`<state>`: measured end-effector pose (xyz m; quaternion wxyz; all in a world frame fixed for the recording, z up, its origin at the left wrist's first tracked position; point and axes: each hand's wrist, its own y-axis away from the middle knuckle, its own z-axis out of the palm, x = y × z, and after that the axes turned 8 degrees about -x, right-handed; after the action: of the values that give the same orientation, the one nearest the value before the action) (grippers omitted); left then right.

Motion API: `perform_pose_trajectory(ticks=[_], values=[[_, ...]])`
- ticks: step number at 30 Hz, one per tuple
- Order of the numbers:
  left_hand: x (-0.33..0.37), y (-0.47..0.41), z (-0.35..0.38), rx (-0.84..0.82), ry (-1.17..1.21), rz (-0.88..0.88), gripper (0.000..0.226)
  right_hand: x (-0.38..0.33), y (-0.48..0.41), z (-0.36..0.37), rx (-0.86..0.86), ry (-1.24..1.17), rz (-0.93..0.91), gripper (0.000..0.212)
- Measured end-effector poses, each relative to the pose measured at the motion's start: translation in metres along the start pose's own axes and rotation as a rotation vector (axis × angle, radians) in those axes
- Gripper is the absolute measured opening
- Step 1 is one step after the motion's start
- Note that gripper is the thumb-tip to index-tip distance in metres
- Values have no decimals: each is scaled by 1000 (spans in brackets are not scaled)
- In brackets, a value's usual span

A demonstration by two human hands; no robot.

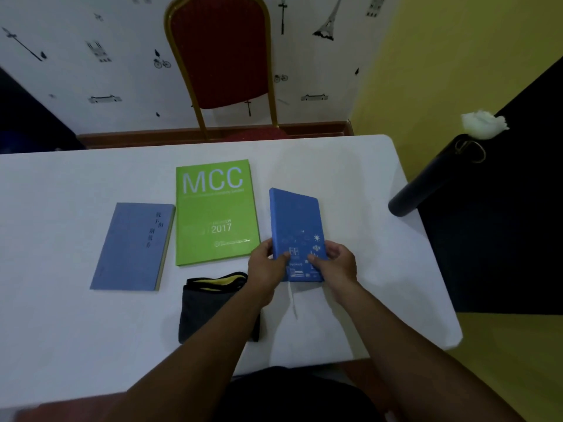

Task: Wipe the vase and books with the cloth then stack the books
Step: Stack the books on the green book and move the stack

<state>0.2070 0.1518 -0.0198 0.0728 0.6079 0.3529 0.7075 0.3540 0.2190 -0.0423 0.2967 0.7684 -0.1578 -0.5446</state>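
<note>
A bright blue notebook (295, 220) with white drawings is held at its near end by both hands, its far end raised off the white table (61, 193). My left hand (265, 266) grips its left edge and my right hand (336, 263) its right edge. A white ribbon hangs from its bottom. A green book (215, 208) marked MCC 2017 lies flat at the middle. A pale blue book (134, 245) lies flat to its left. A dark grey cloth (207, 306) with a yellow lining lies folded near me, partly under my left forearm. A dark vase (432, 175) with a white tuft stands at the table's right edge.
A red chair (221, 56) with a gold frame stands behind the table against the patterned wall. The table's right edge ends just past the vase, with yellow floor beyond it.
</note>
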Motion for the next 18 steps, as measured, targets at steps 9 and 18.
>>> perform_pose_trajectory(ticks=[9, 18], values=[[9, -2, -98, -17, 117, 75, 36, -34, 7, 71, -186, 31, -106, 56], [11, -33, -191, 81, -440, 131, 32, -72, 0, 163, -198, 315, -210, 34]])
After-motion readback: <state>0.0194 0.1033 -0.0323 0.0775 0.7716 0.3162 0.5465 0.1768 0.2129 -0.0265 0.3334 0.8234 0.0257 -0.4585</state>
